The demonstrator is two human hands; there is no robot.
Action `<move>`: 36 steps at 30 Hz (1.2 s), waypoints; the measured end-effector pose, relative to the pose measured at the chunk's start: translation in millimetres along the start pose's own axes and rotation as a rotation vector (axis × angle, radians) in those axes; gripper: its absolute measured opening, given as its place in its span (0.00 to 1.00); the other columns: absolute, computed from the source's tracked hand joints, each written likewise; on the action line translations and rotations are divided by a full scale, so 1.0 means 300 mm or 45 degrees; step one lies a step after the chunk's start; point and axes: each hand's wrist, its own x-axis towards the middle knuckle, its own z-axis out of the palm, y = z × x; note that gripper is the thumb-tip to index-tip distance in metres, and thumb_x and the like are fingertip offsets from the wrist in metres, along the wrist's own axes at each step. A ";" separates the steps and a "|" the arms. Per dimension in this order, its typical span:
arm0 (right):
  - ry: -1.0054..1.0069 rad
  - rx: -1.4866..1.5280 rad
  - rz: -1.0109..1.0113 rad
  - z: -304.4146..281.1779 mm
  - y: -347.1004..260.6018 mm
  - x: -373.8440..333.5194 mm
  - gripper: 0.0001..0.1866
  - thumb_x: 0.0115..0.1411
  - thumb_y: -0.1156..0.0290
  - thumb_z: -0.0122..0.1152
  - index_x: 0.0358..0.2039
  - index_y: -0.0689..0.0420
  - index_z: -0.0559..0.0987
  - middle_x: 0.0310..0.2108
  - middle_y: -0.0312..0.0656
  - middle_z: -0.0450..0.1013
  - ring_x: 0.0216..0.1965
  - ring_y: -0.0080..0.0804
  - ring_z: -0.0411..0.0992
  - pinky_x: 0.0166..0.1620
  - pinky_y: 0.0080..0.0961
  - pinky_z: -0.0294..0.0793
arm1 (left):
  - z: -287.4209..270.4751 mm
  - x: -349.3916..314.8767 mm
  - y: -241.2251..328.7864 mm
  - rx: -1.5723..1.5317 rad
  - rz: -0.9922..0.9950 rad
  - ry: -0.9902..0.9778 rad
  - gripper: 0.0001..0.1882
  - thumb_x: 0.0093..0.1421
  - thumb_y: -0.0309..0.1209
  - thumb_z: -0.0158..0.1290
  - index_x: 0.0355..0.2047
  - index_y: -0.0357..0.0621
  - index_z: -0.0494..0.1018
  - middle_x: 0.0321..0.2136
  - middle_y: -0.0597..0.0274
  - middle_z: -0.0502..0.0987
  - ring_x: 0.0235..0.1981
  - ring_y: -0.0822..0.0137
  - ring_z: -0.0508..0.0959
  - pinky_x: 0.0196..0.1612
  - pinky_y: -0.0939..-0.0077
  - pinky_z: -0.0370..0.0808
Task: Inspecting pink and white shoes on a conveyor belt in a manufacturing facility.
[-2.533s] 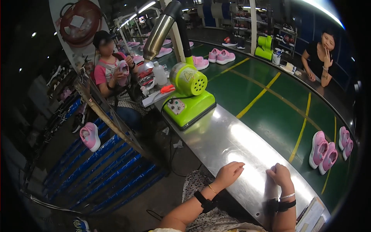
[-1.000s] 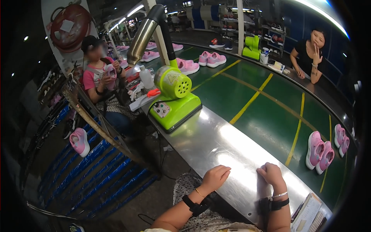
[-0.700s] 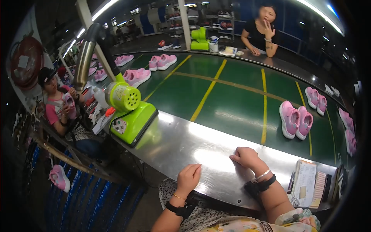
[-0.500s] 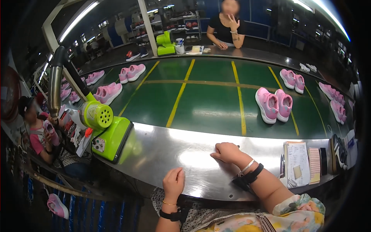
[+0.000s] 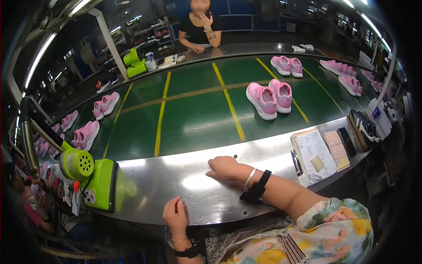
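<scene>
My right hand (image 5: 223, 168) rests on the metal worktop (image 5: 145, 189) in a loose fist, thumb side toward the left, with nothing visible in it. A silver bracelet and a black strap circle that wrist. My left hand (image 5: 175, 216) is at the worktop's near edge, fingers curled and held together, apparently holding nothing. Across from my hands, a pair of pink sneakers (image 5: 269, 100) with white soles stands on the green conveyor belt (image 5: 193, 119). Neither hand touches them.
A lime-green machine (image 5: 99, 185) stands at the worktop's left end. To the right lie an open notebook (image 5: 313, 154), a checked pad (image 5: 336, 149) and a dark shoe (image 5: 364, 128). More pink sneakers (image 5: 105, 105) sit along the belt. A person (image 5: 200, 33) leans on the far ledge.
The view has swung to the right, so the belt, sneakers and worktop appear further left. My hands keep nearly the same pose on the worktop.
</scene>
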 end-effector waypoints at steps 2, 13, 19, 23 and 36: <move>-0.003 0.013 0.007 0.001 -0.005 0.001 0.22 0.54 0.51 0.53 0.33 0.61 0.75 0.30 0.50 0.73 0.36 0.48 0.72 0.39 0.41 0.71 | -0.001 -0.004 -0.013 -0.006 0.010 -0.008 0.07 0.56 0.24 0.50 0.32 0.33 0.74 0.29 0.55 0.76 0.24 0.67 0.76 0.29 0.77 0.73; -0.028 0.011 0.022 0.001 -0.009 0.003 0.21 0.55 0.53 0.54 0.36 0.60 0.74 0.34 0.50 0.74 0.39 0.47 0.72 0.41 0.39 0.71 | -0.006 0.000 0.003 -0.007 -0.001 -0.033 0.07 0.56 0.23 0.48 0.32 0.32 0.74 0.29 0.56 0.75 0.24 0.68 0.75 0.29 0.78 0.72; -0.032 0.015 0.029 0.002 -0.003 0.004 0.21 0.55 0.53 0.54 0.36 0.60 0.74 0.35 0.49 0.74 0.40 0.47 0.72 0.41 0.39 0.71 | -0.002 0.001 -0.001 0.018 0.028 -0.035 0.07 0.56 0.23 0.48 0.32 0.32 0.74 0.29 0.55 0.75 0.24 0.68 0.75 0.29 0.78 0.72; -0.049 0.018 0.040 -0.009 -0.012 0.004 0.21 0.55 0.53 0.54 0.36 0.60 0.74 0.35 0.49 0.74 0.40 0.47 0.72 0.41 0.39 0.71 | -0.002 -0.001 -0.006 -0.014 -0.012 -0.037 0.07 0.56 0.23 0.48 0.31 0.32 0.74 0.29 0.55 0.75 0.24 0.68 0.75 0.30 0.77 0.72; -0.084 0.075 -0.032 -0.006 0.027 0.025 0.26 0.57 0.46 0.49 0.35 0.60 0.76 0.33 0.50 0.74 0.38 0.47 0.73 0.41 0.40 0.71 | -0.002 0.000 0.023 -0.043 -0.157 -0.040 0.06 0.53 0.22 0.50 0.31 0.34 0.75 0.28 0.52 0.76 0.30 0.58 0.76 0.36 0.70 0.72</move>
